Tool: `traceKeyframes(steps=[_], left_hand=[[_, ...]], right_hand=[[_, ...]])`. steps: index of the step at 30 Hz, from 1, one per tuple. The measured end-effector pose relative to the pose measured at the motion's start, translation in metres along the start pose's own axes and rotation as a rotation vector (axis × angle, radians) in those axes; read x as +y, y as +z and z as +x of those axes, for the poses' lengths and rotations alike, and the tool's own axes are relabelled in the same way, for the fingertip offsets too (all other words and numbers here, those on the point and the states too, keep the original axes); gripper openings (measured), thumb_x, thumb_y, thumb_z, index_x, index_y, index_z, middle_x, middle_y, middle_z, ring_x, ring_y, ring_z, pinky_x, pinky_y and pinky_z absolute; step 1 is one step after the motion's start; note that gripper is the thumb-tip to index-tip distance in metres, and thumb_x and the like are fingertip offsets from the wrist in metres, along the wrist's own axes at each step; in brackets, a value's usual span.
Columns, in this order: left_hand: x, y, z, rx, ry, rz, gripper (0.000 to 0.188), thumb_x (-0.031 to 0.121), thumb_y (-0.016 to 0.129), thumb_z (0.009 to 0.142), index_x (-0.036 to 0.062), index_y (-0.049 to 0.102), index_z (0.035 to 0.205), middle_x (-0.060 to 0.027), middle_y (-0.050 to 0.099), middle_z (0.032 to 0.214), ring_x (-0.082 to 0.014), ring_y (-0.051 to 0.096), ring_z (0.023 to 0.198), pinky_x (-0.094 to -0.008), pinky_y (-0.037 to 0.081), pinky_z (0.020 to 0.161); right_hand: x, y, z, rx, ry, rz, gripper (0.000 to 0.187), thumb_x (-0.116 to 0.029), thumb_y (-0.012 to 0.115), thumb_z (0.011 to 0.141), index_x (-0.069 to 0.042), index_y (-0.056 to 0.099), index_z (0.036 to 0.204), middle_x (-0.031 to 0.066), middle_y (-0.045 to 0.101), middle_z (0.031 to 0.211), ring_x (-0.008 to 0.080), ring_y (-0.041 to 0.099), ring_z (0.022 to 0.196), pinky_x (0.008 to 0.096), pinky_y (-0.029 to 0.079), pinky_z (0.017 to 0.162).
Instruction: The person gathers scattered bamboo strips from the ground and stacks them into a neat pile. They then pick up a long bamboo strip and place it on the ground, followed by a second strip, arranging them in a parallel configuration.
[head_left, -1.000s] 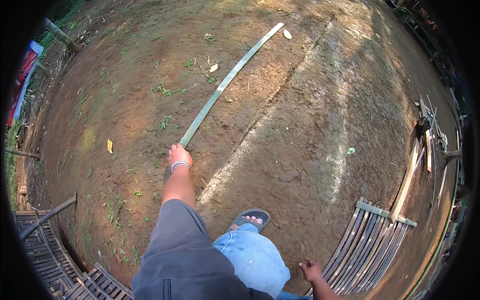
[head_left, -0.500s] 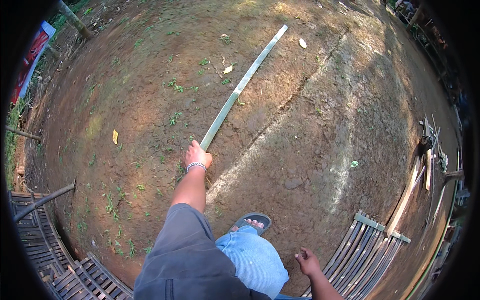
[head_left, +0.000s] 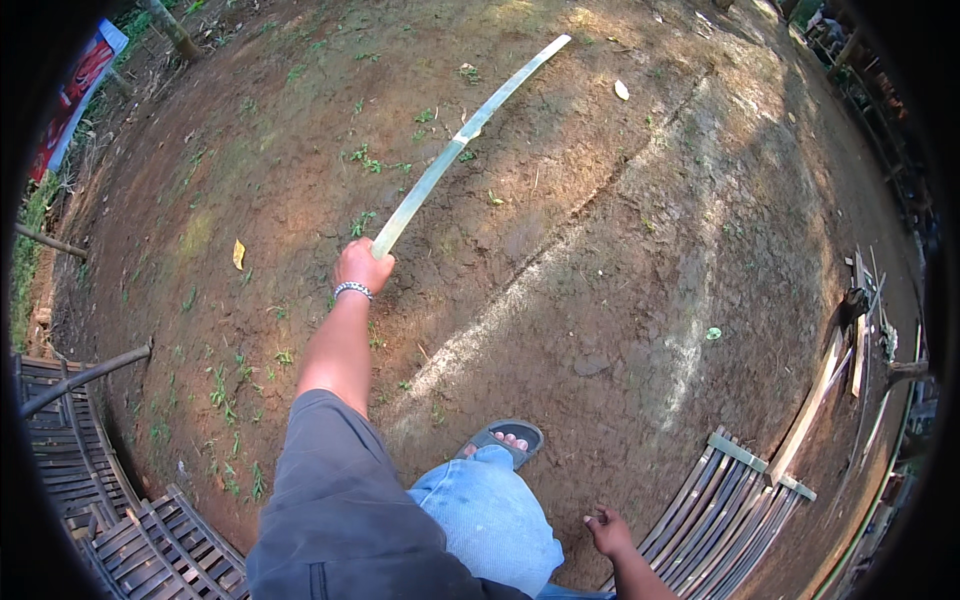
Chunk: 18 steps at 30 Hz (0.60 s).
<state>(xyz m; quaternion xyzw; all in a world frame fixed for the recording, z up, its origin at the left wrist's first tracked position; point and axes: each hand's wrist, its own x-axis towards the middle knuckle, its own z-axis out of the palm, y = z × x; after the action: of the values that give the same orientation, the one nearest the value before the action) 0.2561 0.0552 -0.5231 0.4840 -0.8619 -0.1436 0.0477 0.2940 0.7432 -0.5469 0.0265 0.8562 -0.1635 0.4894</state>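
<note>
My left hand is closed around the near end of a long, flat bamboo strip. The strip is pale green and slants away to the upper right over the bare ground, with a node partway along it. Whether its far end touches the soil, I cannot tell. Low in the picture, my right hand hangs with nothing in it, its fingers loosely bent and the thumb apart. It is nearest to a panel of bamboo slats.
Brown earth carries leaves and small weeds. A wooden piece leans on the slat panel's crosspiece at right, near other sticks. Slatted bamboo platforms and a pole stand at lower left. My sandalled foot is below centre.
My left hand has moved up and to the left, carrying the bamboo strip with it. My right hand has shifted slightly left and down. The view has turned a little.
</note>
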Motion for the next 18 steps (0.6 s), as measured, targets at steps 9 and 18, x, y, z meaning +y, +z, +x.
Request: traceKeyframes(steps=[9,18], left_hand=[[-0.035,-0.045,0.0,0.075,-0.378,0.293,0.058,0.039,0.074,0.084,0.0147,0.056,0.133,-0.0093,0.057,0.136,-0.0255,0.048,0.132,-0.056,0.024,0.115],[-0.046,0.028,-0.115,-0.106,-0.011,0.246,0.048,0.03,0.073,0.083,0.0132,0.06,0.126,-0.0095,0.055,0.134,-0.0271,0.048,0.13,-0.0526,0.025,0.116]], right_hand=[[-0.008,-0.001,-0.001,0.007,0.003,0.066,0.059,-0.031,0.071,0.089,0.001,0.053,0.135,0.0147,0.07,0.109,0.0237,0.068,0.101,0.0339,0.052,0.089],[0.011,0.01,-0.034,0.067,0.008,0.094,0.061,-0.034,0.069,0.089,-0.001,0.052,0.136,0.0176,0.071,0.106,0.0297,0.068,0.101,0.0384,0.052,0.091]])
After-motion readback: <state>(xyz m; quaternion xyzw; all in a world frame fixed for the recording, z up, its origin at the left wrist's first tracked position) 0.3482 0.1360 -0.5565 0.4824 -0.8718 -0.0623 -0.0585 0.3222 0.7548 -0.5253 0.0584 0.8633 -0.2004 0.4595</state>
